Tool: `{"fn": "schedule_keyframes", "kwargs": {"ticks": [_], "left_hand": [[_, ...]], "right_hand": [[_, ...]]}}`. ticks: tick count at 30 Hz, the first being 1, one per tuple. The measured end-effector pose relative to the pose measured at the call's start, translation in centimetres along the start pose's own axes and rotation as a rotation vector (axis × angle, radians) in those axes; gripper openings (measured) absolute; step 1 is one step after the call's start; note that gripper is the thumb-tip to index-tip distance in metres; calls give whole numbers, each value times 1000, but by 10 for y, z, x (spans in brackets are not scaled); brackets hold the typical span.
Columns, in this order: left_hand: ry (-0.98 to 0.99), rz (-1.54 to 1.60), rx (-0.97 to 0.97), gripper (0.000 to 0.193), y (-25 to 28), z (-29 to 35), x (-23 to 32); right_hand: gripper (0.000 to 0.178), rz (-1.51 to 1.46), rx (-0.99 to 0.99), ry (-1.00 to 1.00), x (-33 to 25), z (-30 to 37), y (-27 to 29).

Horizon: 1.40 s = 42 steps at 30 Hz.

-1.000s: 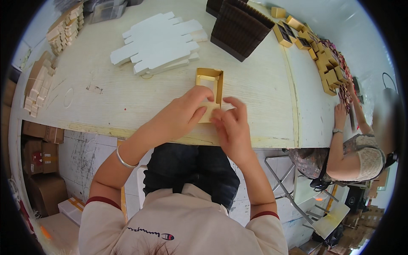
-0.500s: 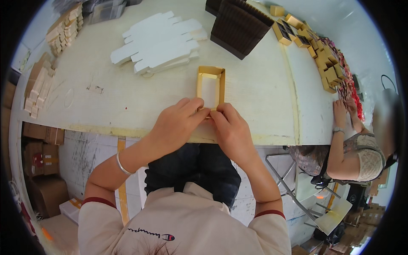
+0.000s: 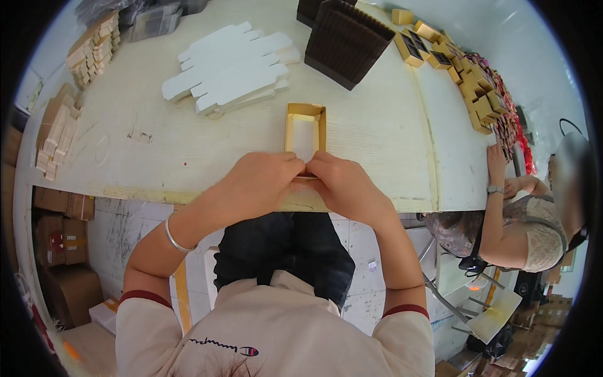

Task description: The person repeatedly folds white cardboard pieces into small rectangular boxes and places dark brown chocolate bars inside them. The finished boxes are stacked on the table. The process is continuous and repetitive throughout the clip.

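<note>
A small gold cardboard box (image 3: 321, 129), open at the top, lies on the table in front of me with its pale inside showing. My left hand (image 3: 267, 179) pinches the near end wall of the box from the left. From the right, my right hand (image 3: 342, 182) grips that same near wall, its fingers nearly meeting the left ones. Both hands are closed, and they hide most of the near end. Beyond the box lies a stack of flat white carton blanks (image 3: 232, 66).
A dark brown stack of trays (image 3: 348, 44) stands at the back. Gold boxes (image 3: 474, 91) pile up at the right, near a co-worker's hand (image 3: 496, 166). Folded pale cartons (image 3: 59, 129) line the left edge. A folding chair (image 3: 493, 317) stands right of me.
My hands have drawn together at the near wall, the right fingers shifting inward. The co-worker's one hand has pulled back from the red pile.
</note>
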State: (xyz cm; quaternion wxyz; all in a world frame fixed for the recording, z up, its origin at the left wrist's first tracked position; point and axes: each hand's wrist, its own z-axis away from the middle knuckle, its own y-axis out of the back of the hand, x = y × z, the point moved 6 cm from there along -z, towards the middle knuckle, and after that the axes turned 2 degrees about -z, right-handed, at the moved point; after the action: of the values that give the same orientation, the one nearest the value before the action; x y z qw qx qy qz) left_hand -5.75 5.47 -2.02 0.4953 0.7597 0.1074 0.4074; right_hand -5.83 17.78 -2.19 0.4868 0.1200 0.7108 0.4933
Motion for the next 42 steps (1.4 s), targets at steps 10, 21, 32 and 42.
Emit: {"fn": "schedule_keyframes", "kwargs": {"ticks": [10, 21, 32, 42], "left_hand": [[-166, -13, -151, 26, 19, 7, -3], [-165, -1, -12, 38, 31, 8, -15], [-25, -47, 134, 53, 22, 25, -34], [39, 157, 107, 65, 23, 19, -32]], "right_hand": [[50, 47, 345, 167, 16, 8, 71], [76, -244, -123, 138, 22, -8, 40], [58, -92, 316, 211, 11, -9, 90], [15, 478, 467, -71, 57, -103, 187]]}}
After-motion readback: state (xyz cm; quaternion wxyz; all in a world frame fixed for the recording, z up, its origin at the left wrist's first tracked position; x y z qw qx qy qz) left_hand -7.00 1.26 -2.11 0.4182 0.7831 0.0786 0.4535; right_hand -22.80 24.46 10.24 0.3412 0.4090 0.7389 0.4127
